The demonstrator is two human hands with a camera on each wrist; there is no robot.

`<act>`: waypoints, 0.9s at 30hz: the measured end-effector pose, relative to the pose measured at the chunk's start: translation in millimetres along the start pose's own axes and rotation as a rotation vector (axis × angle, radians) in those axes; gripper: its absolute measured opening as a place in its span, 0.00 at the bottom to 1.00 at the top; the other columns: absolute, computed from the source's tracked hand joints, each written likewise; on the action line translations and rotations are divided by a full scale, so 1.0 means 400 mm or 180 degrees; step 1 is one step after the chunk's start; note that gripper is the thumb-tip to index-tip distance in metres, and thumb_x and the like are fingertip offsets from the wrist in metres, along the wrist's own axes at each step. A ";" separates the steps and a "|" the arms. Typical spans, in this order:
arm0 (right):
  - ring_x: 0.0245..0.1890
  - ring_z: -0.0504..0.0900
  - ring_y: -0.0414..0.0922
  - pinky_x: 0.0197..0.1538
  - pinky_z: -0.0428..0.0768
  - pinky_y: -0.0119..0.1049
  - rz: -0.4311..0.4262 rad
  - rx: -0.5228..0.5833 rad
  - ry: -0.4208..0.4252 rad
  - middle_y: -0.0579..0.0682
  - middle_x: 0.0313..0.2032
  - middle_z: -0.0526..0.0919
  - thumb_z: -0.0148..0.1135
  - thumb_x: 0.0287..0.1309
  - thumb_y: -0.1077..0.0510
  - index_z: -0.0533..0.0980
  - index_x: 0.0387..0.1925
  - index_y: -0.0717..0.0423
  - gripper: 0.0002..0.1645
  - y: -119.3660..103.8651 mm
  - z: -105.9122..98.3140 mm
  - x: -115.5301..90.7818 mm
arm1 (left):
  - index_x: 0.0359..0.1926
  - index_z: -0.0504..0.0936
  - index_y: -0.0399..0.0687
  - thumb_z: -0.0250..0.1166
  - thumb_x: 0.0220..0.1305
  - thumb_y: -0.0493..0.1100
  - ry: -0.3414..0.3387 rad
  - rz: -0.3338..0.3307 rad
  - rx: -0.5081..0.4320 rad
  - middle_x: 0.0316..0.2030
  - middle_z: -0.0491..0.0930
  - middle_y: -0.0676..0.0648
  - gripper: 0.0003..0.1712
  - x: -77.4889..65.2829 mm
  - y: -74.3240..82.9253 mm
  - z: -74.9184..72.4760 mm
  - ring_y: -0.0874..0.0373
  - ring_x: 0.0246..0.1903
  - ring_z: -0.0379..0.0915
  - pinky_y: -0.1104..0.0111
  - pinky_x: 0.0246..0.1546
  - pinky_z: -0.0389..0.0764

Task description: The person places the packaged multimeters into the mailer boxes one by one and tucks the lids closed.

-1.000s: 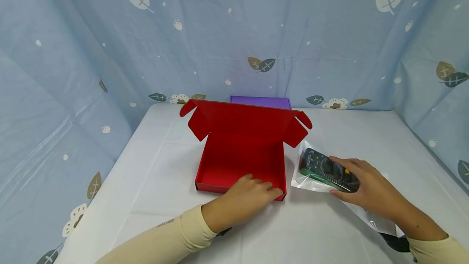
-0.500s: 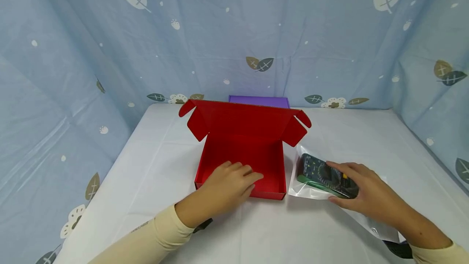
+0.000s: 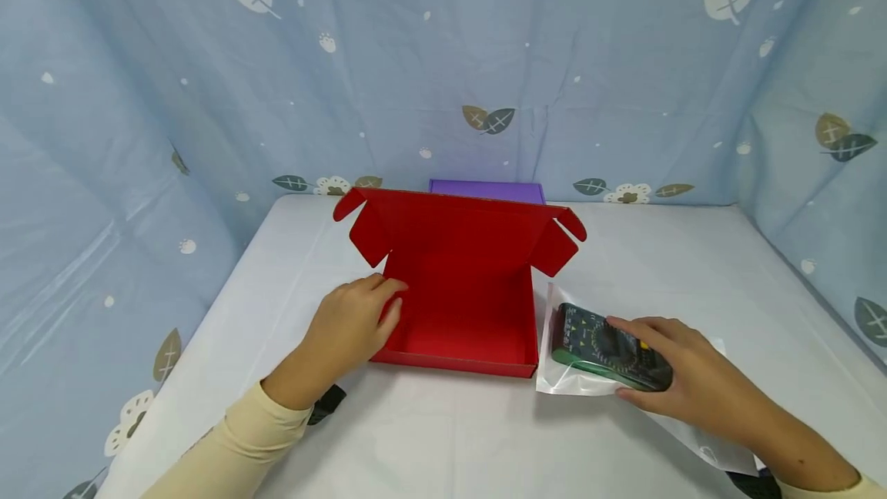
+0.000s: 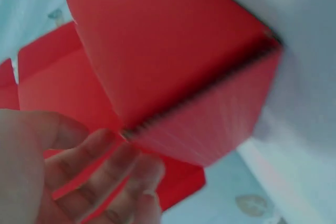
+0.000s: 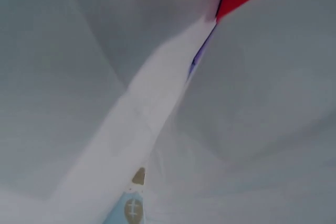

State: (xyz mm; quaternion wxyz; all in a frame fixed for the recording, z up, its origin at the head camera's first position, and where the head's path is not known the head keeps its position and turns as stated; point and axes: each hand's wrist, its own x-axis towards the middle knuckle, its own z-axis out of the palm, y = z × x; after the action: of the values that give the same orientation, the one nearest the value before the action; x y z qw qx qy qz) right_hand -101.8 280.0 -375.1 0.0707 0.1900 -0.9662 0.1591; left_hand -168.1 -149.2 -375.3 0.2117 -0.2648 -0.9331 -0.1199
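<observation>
A red cardboard box [image 3: 453,365] stands on the white table with its lid raised at the back. My left hand [image 3: 336,337] is at the box's left wall, fingers loosely bent over the rim; whether they touch it I cannot tell. The left wrist view shows these fingers beside a corner of the red box [image 4: 168,56]. To the right of the box, my right hand [image 3: 696,376] grips a multimeter [image 3: 603,345] with a dark face and green sides, thumb on the near side. The multimeter is in a clear-and-white plastic bag [image 3: 575,382]. White bag film [image 5: 247,108] blocks most of the right wrist view.
Behind the raised lid lies a purple box [image 3: 488,190], mostly hidden. A patterned blue curtain [image 3: 388,68] hangs along the back and sides of the white table [image 3: 665,252]. A dark strap [image 3: 326,404] shows below the left wrist.
My left hand has moved from the box's front right corner across to its left wall. The right hand has brought the bagged multimeter slightly nearer and leftward.
</observation>
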 end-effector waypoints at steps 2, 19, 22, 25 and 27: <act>0.51 0.77 0.57 0.41 0.80 0.54 -0.0023 -0.0012 -0.0004 0.55 0.55 0.77 0.81 0.37 0.36 0.70 0.67 0.34 0.52 -0.008 0.000 0.004 | 0.47 0.86 0.44 0.69 0.60 0.40 -0.0064 -0.0176 0.0002 0.36 0.85 0.45 0.14 -0.002 -0.015 0.000 0.55 0.28 0.81 0.64 0.28 0.84; 0.54 0.76 0.51 0.44 0.86 0.50 -0.0183 -0.0085 -0.0006 0.52 0.57 0.76 0.83 0.37 0.40 0.70 0.68 0.33 0.53 -0.103 0.011 0.076 | 0.57 0.82 0.40 0.62 0.67 0.43 -0.0746 -0.0890 -0.0252 0.24 0.83 0.50 0.20 -0.002 -0.071 0.021 0.62 0.14 0.66 0.71 0.14 0.65; 0.55 0.76 0.50 0.43 0.86 0.48 -0.0314 -0.0084 0.0044 0.52 0.57 0.76 0.83 0.37 0.41 0.70 0.69 0.34 0.53 -0.120 0.015 0.095 | 0.58 0.82 0.40 0.60 0.68 0.42 -0.0806 -0.0914 -0.0292 0.17 0.76 0.53 0.20 -0.002 -0.071 0.026 0.61 0.13 0.63 0.70 0.14 0.64; 0.55 0.76 0.51 0.45 0.85 0.50 -0.0399 -0.0077 0.0045 0.52 0.57 0.77 0.83 0.37 0.42 0.69 0.69 0.34 0.54 -0.140 0.017 0.115 | 0.59 0.81 0.41 0.60 0.68 0.42 -0.0844 -0.0938 -0.0321 0.15 0.73 0.54 0.21 -0.003 -0.070 0.028 0.61 0.12 0.62 0.70 0.14 0.63; 0.55 0.76 0.52 0.47 0.84 0.52 -0.0432 -0.0084 0.0058 0.52 0.57 0.78 0.82 0.38 0.42 0.69 0.69 0.34 0.53 -0.153 0.019 0.129 | 0.59 0.81 0.42 0.61 0.68 0.43 -0.0842 -0.0937 -0.0307 0.18 0.77 0.53 0.21 -0.003 -0.069 0.028 0.61 0.13 0.64 0.70 0.15 0.64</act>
State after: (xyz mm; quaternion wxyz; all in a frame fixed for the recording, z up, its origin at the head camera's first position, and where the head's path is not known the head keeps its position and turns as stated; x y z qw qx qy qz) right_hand -125.9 206.0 -355.0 0.0927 0.2527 -0.9524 0.1430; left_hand -186.0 -169.0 -389.0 0.0546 -0.1487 -0.9746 -0.1583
